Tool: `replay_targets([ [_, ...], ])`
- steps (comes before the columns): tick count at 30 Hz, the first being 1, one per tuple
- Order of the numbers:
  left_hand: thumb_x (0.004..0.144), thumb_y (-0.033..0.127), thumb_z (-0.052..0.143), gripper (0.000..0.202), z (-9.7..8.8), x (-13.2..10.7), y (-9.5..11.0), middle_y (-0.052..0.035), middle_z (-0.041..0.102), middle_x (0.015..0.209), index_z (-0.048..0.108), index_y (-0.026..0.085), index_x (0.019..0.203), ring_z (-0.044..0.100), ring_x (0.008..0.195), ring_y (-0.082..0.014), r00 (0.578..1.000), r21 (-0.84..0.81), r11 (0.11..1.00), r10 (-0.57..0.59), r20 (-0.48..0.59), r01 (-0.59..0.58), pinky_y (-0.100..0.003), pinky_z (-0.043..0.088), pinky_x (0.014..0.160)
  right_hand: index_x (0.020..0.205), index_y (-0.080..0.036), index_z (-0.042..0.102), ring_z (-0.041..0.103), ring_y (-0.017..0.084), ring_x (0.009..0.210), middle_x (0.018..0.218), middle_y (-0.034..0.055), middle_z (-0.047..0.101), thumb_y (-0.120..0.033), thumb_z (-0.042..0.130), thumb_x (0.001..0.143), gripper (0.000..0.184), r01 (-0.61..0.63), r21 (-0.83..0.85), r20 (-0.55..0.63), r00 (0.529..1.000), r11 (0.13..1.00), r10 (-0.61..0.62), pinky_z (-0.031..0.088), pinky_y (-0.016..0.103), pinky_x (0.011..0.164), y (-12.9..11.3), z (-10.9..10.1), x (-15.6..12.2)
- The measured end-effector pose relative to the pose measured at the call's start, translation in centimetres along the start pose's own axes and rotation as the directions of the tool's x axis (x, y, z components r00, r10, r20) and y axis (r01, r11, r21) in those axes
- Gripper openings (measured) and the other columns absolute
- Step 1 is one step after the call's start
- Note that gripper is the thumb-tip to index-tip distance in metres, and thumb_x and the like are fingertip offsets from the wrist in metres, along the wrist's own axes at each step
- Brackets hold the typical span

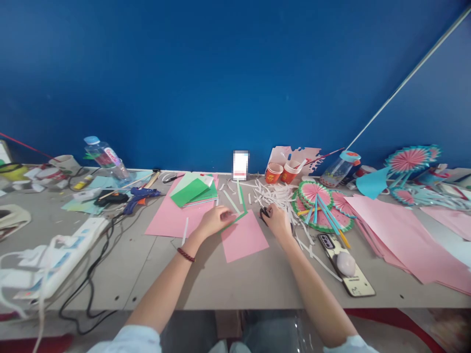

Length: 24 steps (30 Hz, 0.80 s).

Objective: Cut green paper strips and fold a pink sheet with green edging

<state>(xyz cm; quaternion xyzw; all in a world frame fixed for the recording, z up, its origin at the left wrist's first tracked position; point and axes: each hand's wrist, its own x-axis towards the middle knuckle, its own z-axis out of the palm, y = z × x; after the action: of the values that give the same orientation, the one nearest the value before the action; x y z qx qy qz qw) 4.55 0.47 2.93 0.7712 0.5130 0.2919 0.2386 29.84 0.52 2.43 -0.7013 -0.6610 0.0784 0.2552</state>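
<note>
A square pink paper sheet (pixel 246 239) lies on the table between my hands, with a narrow green paper strip (pixel 241 215) along its upper left edge. The strip bends near the sheet's top corner, and one part points to the wall. My left hand (pixel 214 221), a beaded bracelet on its wrist, has curled fingers closed on the strip at the sheet's left corner. To the right of the sheet, my right hand (pixel 278 224) is closed around black-handled scissors (pixel 263 214). Part of the scissors is hidden under that hand.
White paper strips (pixel 276 193) are heaped behind my right hand. Green sheets (pixel 190 192) lie on larger pink paper at left. Folded paper fans (pixel 312 193), a phone (pixel 358 282) and pink sheets (pixel 408 233) lie right. A blue glue gun (pixel 140 197) and power strip (pixel 71 257) are left.
</note>
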Motion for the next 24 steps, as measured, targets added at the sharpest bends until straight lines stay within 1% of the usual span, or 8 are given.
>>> replay_targets([
  [2,0.077,0.049,0.063,0.031,0.5,-0.3,0.7,-0.0035,0.064,0.091,0.069,0.022,0.092,0.06,0.083,-0.0183,0.995,0.127,0.988,0.076,0.057,-0.083,-0.026,0.043,0.066,0.083,-0.02,0.056,0.048,0.015,0.058,0.063,-0.001,0.054,-0.035,0.058,0.078,0.016,-0.012,-0.017,0.008,1.0,1.0,0.012,0.027,0.024,0.054,-0.2,-0.2,-0.1],
  [5,0.078,0.043,0.064,0.025,0.8,-0.4,1.0,-0.0037,0.061,0.094,0.069,0.023,0.094,0.06,0.085,-0.0182,0.99,0.214,0.97,0.096,0.1,-0.116,-0.025,0.043,0.065,0.082,-0.02,0.055,0.049,0.015,0.062,0.069,0.0,0.055,-0.032,0.06,0.077,0.014,-0.003,-0.039,0.032,0.999,0.999,0.005,0.026,0.024,0.054,-0.3,-0.4,-0.3],
  [9,0.082,0.029,0.062,0.011,1.0,-0.4,0.6,-0.0029,0.061,0.089,0.07,0.024,0.087,0.06,0.081,-0.0174,0.989,0.253,0.958,0.116,0.093,-0.136,-0.026,0.041,0.063,0.08,-0.021,0.055,0.049,0.015,0.065,0.074,0.0005,0.056,-0.03,0.064,0.074,0.014,-0.003,-0.039,0.053,0.999,0.999,0.005,0.025,0.024,0.055,-0.3,-0.4,-0.3],
  [12,0.081,0.02,0.059,0.012,1.1,-0.3,0.3,-0.0028,0.061,0.086,0.07,0.024,0.084,0.059,0.078,-0.0167,0.988,0.249,0.957,0.133,0.081,-0.149,-0.026,0.04,0.062,0.078,-0.021,0.055,0.049,0.015,0.064,0.073,0.0004,0.056,-0.03,0.064,0.074,0.013,-0.006,-0.017,0.043,0.999,1.0,0.007,0.026,0.024,0.055,0.1,-0.2,-0.2],
  [15,0.081,0.017,0.059,0.012,1.2,-0.4,0.4,-0.0031,0.06,0.083,0.069,0.023,0.079,0.058,0.078,-0.017,0.987,0.247,0.956,0.146,0.066,-0.158,-0.026,0.039,0.063,0.078,-0.02,0.056,0.048,0.014,0.064,0.075,0.001,0.056,-0.03,0.064,0.073,0.013,0.001,-0.002,0.033,0.999,1.0,-0.001,0.027,0.024,0.056,0.4,0.0,-0.1],
  [18,0.082,0.017,0.056,0.015,1.3,-0.4,0.6,-0.0037,0.059,0.081,0.066,0.021,0.073,0.057,0.078,-0.0175,0.986,0.289,0.943,0.158,0.055,-0.168,-0.027,0.04,0.065,0.08,-0.02,0.056,0.049,0.015,0.065,0.076,0.0011,0.056,-0.029,0.063,0.073,0.014,0.004,0.006,0.035,0.999,1.0,-0.004,0.028,0.024,0.056,0.4,0.0,-0.2],
  [24,0.084,0.014,0.053,0.016,1.5,-0.6,0.9,-0.0039,0.057,0.078,0.064,0.02,0.075,0.056,0.076,-0.0183,0.982,0.377,0.907,0.176,0.064,-0.187,-0.028,0.04,0.065,0.084,-0.019,0.056,0.051,0.016,0.071,0.081,0.0024,0.058,-0.027,0.063,0.074,0.014,-0.016,0.014,0.059,0.998,1.0,0.015,0.029,0.024,0.058,-0.2,-0.4,-0.4],
])
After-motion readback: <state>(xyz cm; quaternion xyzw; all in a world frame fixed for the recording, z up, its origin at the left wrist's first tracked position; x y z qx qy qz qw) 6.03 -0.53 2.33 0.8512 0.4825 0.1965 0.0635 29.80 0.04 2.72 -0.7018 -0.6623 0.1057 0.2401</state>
